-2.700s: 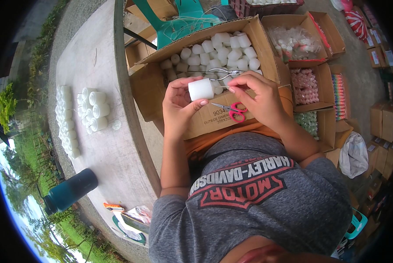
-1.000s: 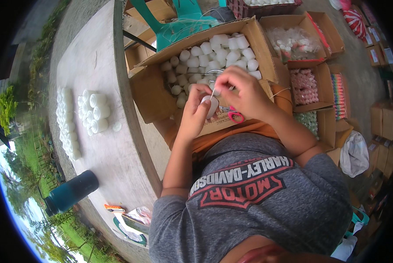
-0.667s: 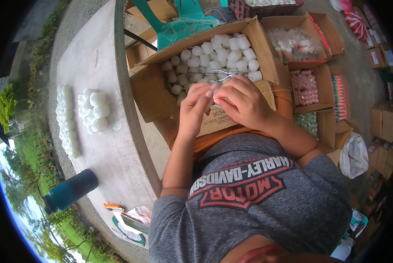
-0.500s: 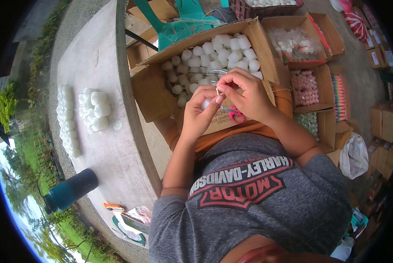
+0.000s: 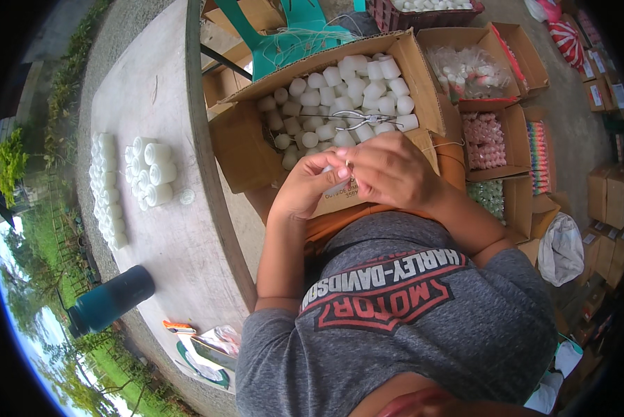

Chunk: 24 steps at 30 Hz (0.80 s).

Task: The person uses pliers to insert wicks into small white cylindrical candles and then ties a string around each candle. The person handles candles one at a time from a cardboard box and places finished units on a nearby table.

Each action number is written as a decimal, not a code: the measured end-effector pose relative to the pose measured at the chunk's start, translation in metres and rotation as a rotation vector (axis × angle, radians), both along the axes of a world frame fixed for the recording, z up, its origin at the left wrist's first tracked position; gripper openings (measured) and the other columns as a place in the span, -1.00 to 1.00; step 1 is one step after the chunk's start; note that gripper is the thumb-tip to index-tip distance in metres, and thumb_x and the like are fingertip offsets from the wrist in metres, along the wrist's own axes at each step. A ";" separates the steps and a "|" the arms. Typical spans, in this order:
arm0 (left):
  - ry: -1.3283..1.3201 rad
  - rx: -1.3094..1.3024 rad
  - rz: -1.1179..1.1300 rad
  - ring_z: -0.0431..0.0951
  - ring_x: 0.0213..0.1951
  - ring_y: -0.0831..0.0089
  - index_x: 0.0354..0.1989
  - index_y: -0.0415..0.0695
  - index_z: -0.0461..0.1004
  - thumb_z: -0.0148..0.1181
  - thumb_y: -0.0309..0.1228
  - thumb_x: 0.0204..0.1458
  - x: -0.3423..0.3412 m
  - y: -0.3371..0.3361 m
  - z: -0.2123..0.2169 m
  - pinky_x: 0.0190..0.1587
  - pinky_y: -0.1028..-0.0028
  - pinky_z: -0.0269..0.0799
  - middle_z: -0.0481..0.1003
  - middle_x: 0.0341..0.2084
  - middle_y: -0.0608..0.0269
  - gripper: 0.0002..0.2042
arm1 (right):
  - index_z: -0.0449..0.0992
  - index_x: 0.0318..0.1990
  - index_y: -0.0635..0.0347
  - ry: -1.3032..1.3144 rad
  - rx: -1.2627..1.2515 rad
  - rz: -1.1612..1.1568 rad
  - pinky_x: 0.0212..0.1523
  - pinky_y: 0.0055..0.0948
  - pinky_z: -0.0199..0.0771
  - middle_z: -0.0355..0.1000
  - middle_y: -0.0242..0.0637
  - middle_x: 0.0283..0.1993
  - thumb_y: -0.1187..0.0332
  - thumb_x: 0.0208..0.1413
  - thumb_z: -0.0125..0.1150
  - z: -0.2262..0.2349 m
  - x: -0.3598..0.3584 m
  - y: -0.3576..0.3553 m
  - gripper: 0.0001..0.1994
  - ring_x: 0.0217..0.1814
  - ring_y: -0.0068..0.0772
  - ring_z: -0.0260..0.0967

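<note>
In front of my waist, my left hand (image 5: 306, 184) is closed on a small white candle-like cylinder (image 5: 337, 186), partly hidden by its fingers. Against it, my right hand (image 5: 394, 170) is bent with its fingertips pinched beside the left thumb. A tiny pale bit shows between the two hands, too small to name. Just beyond them is an open cardboard box (image 5: 246, 149) full of similar white rounded cylinders (image 5: 357, 87). Metal pliers (image 5: 365, 120) lie on top of these.
At my left, a pale table (image 5: 169, 90) bears two groups of white cylinders (image 5: 152, 170), a dark teal bottle (image 5: 114, 300) and an orange cutter (image 5: 178, 326). Boxes of pink pieces (image 5: 483, 139) and bagged goods (image 5: 468, 69) stand at right. Beyond is a green chair (image 5: 298, 42).
My right hand has turned over and closed in toward the left, uncovering the pliers. The pink-handled scissors seen by it before are out of sight. My left hand has shifted slightly left.
</note>
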<state>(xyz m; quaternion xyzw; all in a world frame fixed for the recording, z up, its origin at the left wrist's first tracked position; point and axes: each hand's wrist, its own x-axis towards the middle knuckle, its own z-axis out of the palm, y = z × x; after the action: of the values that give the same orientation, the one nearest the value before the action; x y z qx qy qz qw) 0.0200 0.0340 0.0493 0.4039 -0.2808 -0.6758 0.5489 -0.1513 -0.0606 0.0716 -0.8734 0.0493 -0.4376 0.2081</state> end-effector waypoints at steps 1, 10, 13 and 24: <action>-0.010 -0.001 -0.028 0.41 -0.30 0.51 -0.37 -0.18 0.53 0.23 -0.45 -0.01 0.000 0.000 0.003 -0.21 0.51 0.33 0.42 -0.35 0.32 -0.92 | 0.46 -0.40 0.22 -0.015 -0.096 0.017 -0.22 -0.37 0.40 0.39 -0.36 -0.21 0.55 -0.26 0.26 0.002 0.000 0.002 -0.82 -0.16 -0.28 0.35; -0.923 -0.273 0.186 0.43 -0.33 0.47 -0.38 -0.26 0.52 0.25 -0.53 -0.06 -0.015 0.000 0.033 -0.27 0.51 0.34 0.44 -0.40 0.26 -0.91 | 0.37 -0.29 0.28 0.026 0.675 0.057 -0.34 -0.43 0.42 0.38 -0.24 -0.32 0.66 -0.14 0.19 -0.013 -0.001 0.009 -0.78 -0.31 -0.33 0.37; -0.896 -0.251 0.148 0.43 -0.35 0.46 -0.39 -0.28 0.50 0.25 -0.53 -0.06 -0.014 0.002 0.037 -0.27 0.51 0.34 0.44 -0.41 0.23 -0.91 | 0.39 -0.27 0.27 0.028 0.487 0.000 -0.32 -0.43 0.42 0.37 -0.27 -0.34 0.63 -0.14 0.22 -0.009 0.001 0.012 -0.76 -0.31 -0.33 0.35; -0.998 -0.350 0.286 0.45 -0.39 0.42 -0.43 -0.22 0.50 0.29 -0.57 -0.17 -0.019 0.000 0.029 -0.33 0.52 0.35 0.47 -0.43 0.24 -0.88 | 0.46 -0.29 0.28 0.172 0.507 -0.060 -0.32 -0.46 0.42 0.38 -0.27 -0.34 0.55 -0.08 0.23 -0.001 -0.007 0.008 -0.85 -0.32 -0.37 0.38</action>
<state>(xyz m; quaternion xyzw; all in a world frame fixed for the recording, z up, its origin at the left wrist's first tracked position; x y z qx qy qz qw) 0.0008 0.0343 0.0785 0.6122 -0.5577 -0.2641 0.4945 -0.1585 -0.0524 0.0702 -0.8255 0.2007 -0.3413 0.4021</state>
